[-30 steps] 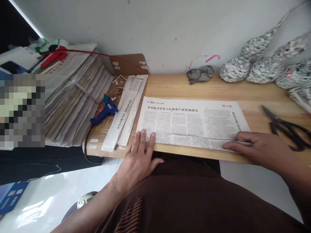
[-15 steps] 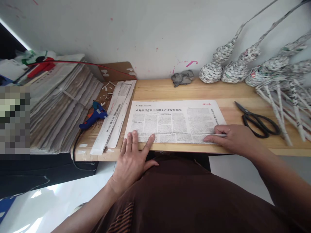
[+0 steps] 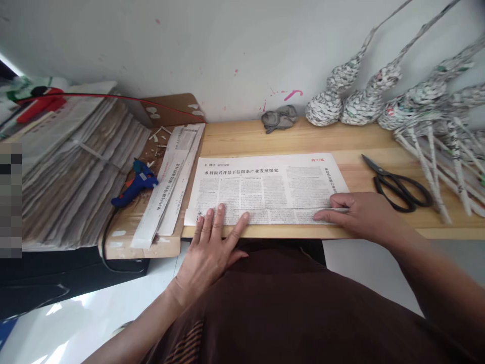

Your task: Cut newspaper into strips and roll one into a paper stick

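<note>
A printed newspaper sheet [image 3: 265,187] lies flat on the wooden table [image 3: 288,139], its near edge folded over into a narrow strip. My left hand [image 3: 210,247] rests flat on the left part of that fold, fingers stretched out and spread. My right hand [image 3: 359,215] presses on the right end of the fold, thumb and forefinger on the paper's edge, the other fingers curled.
Black scissors [image 3: 397,184] lie right of the sheet. Woven paper shapes [image 3: 348,98] and rolled paper sticks [image 3: 435,156] fill the back right. A grey rag [image 3: 278,117] lies by the wall. Left: folded paper strips [image 3: 170,184], a blue glue gun [image 3: 134,182], a newspaper stack [image 3: 71,167].
The view has shifted, showing more of the right side. My left hand has slid slightly right along the fold; the sheet's left corner now shows beside it. My right hand stays on the fold's right end.
</note>
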`<control>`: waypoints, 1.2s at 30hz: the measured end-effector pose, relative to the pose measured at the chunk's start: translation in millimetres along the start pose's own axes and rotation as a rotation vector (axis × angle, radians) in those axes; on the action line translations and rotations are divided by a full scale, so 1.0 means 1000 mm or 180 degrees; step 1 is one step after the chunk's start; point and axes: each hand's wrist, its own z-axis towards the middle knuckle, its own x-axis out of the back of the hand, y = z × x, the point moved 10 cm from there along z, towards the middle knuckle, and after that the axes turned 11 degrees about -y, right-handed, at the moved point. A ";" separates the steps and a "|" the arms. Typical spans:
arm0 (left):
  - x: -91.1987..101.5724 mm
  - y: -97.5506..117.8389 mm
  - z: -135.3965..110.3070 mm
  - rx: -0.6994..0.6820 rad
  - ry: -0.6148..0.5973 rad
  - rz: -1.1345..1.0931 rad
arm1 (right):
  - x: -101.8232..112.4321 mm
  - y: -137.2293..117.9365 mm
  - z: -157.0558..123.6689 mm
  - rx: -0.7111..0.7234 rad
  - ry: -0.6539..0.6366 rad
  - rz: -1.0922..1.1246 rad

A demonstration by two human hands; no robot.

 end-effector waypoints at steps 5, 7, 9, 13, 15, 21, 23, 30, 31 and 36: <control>0.007 0.002 0.003 0.0029 -0.0020 0.0100 | 0.001 -0.003 0.000 -0.0003 -0.0013 0.0041; 0.007 0.001 0.003 0.0042 -0.0021 0.0088 | 0.003 -0.006 -0.001 0.0032 -0.0013 0.0066; 0.004 0.001 0.003 0.0034 -0.0018 0.0069 | 0.005 -0.008 -0.001 0.0039 -0.0020 0.0093; 0.001 0.002 0.003 0.0026 0.0018 0.0075 | 0.007 -0.009 -0.003 -0.0001 -0.0045 0.0177; 0.001 0.003 0.002 0.0025 0.0089 0.0077 | 0.007 -0.009 -0.004 0.0022 -0.0017 0.0206; 0.004 0.010 0.002 -0.0245 0.0259 -0.0152 | 0.009 -0.011 -0.006 0.0136 0.0107 0.0255; 0.006 0.010 0.002 -0.0237 0.0379 -0.0180 | 0.009 -0.011 -0.007 0.0117 0.0115 0.0264; 0.008 0.016 0.000 -0.0194 0.0634 -0.0009 | 0.011 -0.008 -0.011 0.0000 0.0194 0.0151; 0.008 0.017 0.001 -0.0193 0.0668 -0.0001 | 0.011 -0.006 -0.012 -0.0038 0.0220 0.0154; 0.013 0.023 0.005 -0.0396 0.0909 -0.0070 | 0.014 0.003 -0.018 -0.0139 0.0466 0.0189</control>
